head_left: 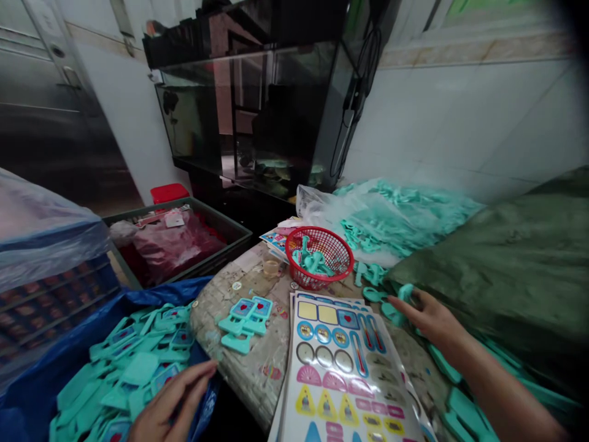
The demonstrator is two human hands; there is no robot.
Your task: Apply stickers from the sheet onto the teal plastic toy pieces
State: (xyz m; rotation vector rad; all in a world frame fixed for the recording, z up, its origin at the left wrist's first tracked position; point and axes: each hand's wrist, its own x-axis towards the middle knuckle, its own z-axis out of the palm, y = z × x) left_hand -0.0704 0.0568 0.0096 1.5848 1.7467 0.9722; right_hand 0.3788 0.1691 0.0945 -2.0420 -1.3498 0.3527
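Note:
My left hand [172, 402] hovers at the edge of a blue-lined bin, fingers stretched out, holding nothing. Below and beside it lie many turquoise plastic pieces [140, 368], some bearing heart stickers. On the table's right side, my right hand [432, 316] pinches a small turquoise plastic piece [405, 293]; its fingertips are partly hidden. More loose turquoise pieces [372, 273] lie close by. Between my hands is a stack of sticker sheets [334, 368] with printed thermometers, dials and yellow triangles. Several stickered turquoise pieces [246, 319] rest in a small pile left of the sheets.
Behind the sheets stands a red mesh basket [319, 258] with turquoise parts, beside a small clear cup [271, 266]. A plastic bag [391, 215] of turquoise parts spills at the back. Green sacking [506, 258] bulges at right. A crate [230, 239] and fish tank [276, 116] stand beyond.

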